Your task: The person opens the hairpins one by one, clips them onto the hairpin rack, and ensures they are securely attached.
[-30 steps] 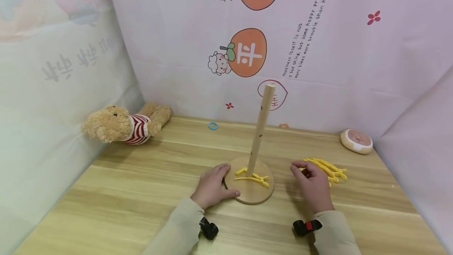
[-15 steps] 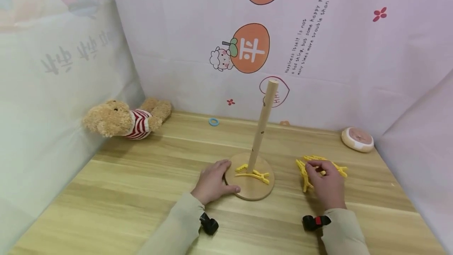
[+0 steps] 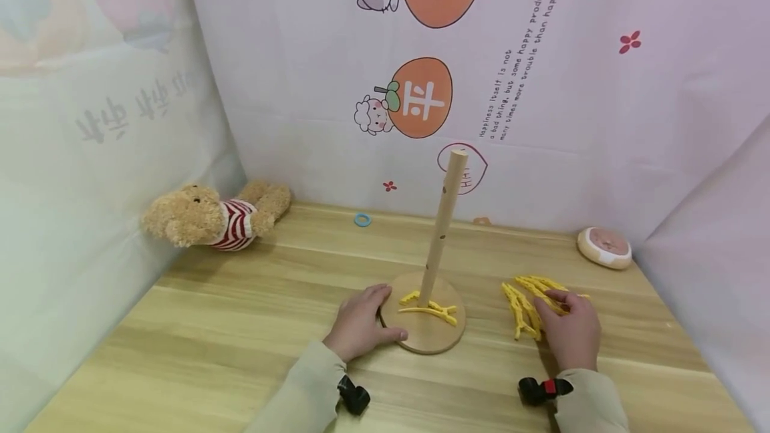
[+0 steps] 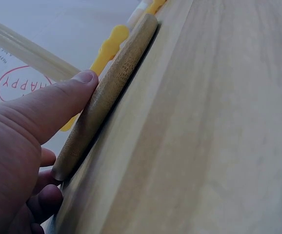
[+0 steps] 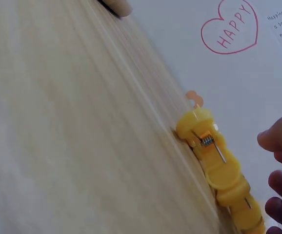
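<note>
My left hand [image 3: 363, 326] holds the left rim of a round wooden base [image 3: 425, 341]. In the left wrist view its thumb [image 4: 77, 95] lies on the rim, with fingers around the edge. A wooden post [image 3: 446, 219] with small holes rises from this base, leaning slightly. Yellow plastic spring clips [image 3: 442, 315] lie on it beside the post's foot. At the right, my right hand [image 3: 571, 329] hovers over several more yellow spring clips [image 3: 519, 309]. The right wrist view shows its thumb [image 5: 280, 136] apart from the fingers and one clip's metal spring.
A plush bear [image 3: 198, 216] in a striped shirt lies at the back left. Near the back edge is a small blue ring [image 3: 362, 220]. A round pink-and-white object [image 3: 604, 248] sits in the back right corner. Printed cloth [image 3: 289, 52] walls the wooden table.
My right hand has moved rightward over the clips, which now lie more spread, some to its left. My left hand stays on the base. The head view has shifted slightly.
</note>
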A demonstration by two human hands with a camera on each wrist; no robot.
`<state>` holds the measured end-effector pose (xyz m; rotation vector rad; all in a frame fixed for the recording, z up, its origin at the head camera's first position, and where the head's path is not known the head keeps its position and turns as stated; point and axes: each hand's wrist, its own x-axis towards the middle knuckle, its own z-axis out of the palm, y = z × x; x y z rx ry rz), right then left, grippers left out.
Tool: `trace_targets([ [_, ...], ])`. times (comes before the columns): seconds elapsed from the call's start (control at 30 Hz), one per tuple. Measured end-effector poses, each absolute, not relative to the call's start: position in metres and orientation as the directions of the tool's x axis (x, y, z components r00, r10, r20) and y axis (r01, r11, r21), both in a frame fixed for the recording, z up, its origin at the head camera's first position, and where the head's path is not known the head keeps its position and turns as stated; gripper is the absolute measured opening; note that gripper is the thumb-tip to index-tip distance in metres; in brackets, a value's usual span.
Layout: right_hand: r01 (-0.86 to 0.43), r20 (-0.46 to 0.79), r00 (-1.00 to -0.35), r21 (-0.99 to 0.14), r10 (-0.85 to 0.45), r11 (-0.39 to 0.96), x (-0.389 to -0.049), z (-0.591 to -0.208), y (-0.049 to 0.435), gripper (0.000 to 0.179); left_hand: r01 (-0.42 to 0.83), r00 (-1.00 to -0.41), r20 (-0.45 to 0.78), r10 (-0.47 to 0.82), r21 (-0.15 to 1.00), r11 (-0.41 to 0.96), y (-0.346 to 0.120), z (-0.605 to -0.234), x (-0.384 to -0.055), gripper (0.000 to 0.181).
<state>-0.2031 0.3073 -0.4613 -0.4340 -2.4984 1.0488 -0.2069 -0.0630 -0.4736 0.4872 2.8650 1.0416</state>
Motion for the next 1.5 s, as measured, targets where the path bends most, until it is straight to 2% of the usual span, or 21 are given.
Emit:
trace_targets([
  [0.2, 0.236, 0.096, -0.88, -0.762, 0.464, 0.604, -0.205, -0.472, 0.314, 0.045, 0.268, -0.951, 0.056, 0.304, 0.641, 0.719, -0.066, -0.474, -0.205, 0.095],
  [0.5, 0.259, 0.086, -0.884, -0.729, 0.459, 0.634, -0.203, -0.468, 0.319, 0.044, 0.269, -0.949, 0.054, 0.312, 0.656, 0.705, -0.061, -0.469, -0.205, 0.093],
  [0.7, 0.305, 0.022, -0.889, -0.718, 0.458, 0.626, -0.201, -0.467, 0.329, 0.059, 0.28, -0.948, 0.07, 0.31, 0.644, 0.712, -0.063, -0.466, -0.207, 0.093],
  [1.03, 0.242, -0.043, -0.961, -0.614, 0.274, 0.752, -0.189, -0.463, 0.369, 0.085, 0.276, -0.948, 0.059, 0.314, 0.649, 0.709, -0.061, -0.472, -0.205, 0.092],
  [1.23, 0.2, -0.068, -0.978, -0.562, 0.196, 0.803, -0.187, -0.458, 0.378, 0.082, 0.273, -0.948, 0.057, 0.313, 0.65, 0.709, -0.06, -0.474, -0.206, 0.093],
  [1.33, 0.212, -0.026, -0.969, -0.601, 0.247, 0.771, -0.185, -0.459, 0.373, 0.079, 0.27, -0.95, 0.058, 0.308, 0.651, 0.71, -0.062, -0.475, -0.206, 0.093],
  [1.5, 0.182, 0.103, -0.927, -0.717, 0.361, 0.672, -0.185, -0.456, 0.36, 0.059, 0.281, -0.947, 0.063, 0.316, 0.642, 0.713, -0.063, -0.475, -0.208, 0.093],
])
